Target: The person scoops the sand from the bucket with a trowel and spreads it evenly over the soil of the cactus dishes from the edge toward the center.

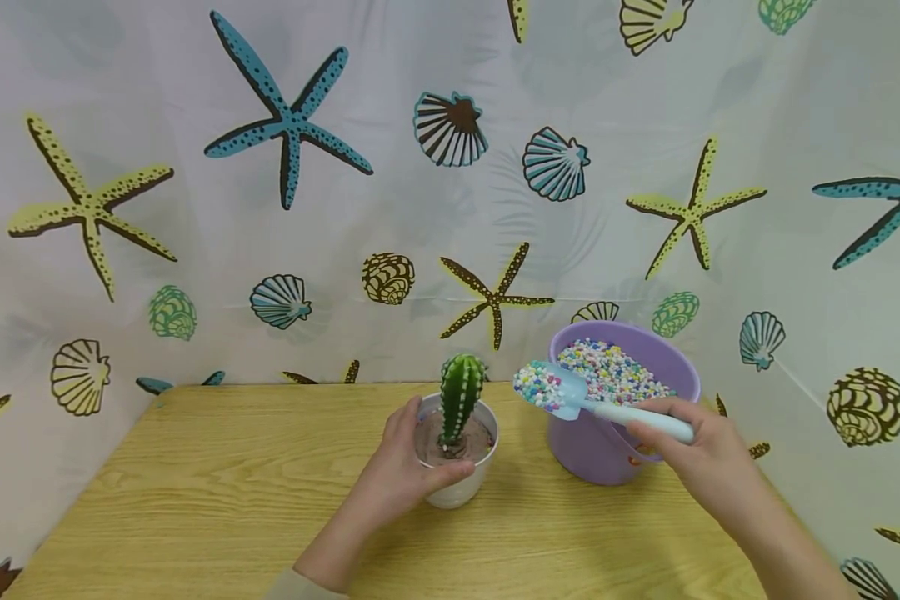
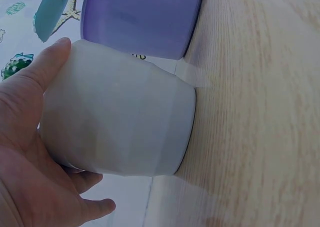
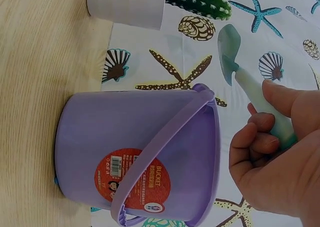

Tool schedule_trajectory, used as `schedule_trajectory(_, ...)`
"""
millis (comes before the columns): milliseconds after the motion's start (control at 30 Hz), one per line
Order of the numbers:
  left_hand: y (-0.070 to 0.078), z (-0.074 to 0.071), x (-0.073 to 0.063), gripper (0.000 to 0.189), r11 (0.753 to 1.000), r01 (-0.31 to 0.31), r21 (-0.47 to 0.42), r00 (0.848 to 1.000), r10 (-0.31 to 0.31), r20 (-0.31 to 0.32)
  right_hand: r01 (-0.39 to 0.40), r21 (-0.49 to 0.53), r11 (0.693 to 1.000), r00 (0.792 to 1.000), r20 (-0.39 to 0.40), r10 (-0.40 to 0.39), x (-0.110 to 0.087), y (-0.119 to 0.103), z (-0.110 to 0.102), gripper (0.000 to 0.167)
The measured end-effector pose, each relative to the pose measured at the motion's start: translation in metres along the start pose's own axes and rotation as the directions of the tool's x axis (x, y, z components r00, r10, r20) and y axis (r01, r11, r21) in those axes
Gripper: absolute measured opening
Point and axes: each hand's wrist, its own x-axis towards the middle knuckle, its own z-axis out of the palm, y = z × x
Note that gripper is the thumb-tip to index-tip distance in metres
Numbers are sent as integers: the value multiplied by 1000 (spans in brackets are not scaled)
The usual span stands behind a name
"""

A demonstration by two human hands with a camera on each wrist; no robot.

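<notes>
There's a white pot (image 1: 456,495) upright in the grasp of the left hand (image 1: 403,468), a green cactus (image 1: 461,396) rising from it. The right hand (image 1: 703,435) grips a pale blue trowel (image 1: 607,412) heaped with coloured beads (image 1: 543,387), beside a purple bucket (image 1: 588,450) holding more.

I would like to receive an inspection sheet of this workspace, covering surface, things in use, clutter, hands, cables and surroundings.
Surface: table with light wood grain.
Things in use: white pot holding a green cactus; purple bucket filled with small coloured balls; pale blue scoop, its blade loaded with similar balls.
Clutter: nothing seen.
Hands: left hand grips the white pot; right hand holds the scoop by its handle.
Cables: nothing seen.
Surroundings: white cloth with starfish prints and shell prints.
</notes>
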Motion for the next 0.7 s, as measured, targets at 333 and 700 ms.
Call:
schedule_trajectory(333,0,0,0,133,1000,5,-4,1000,-5,3,66,-4,998,998,-6,-66,-3,1,10,29)
schedule_trajectory(700,-2,0,1,133,1000,-1,-3,1000,1,-4,77,-48,996,997,7,-76,-5,0,22,27)
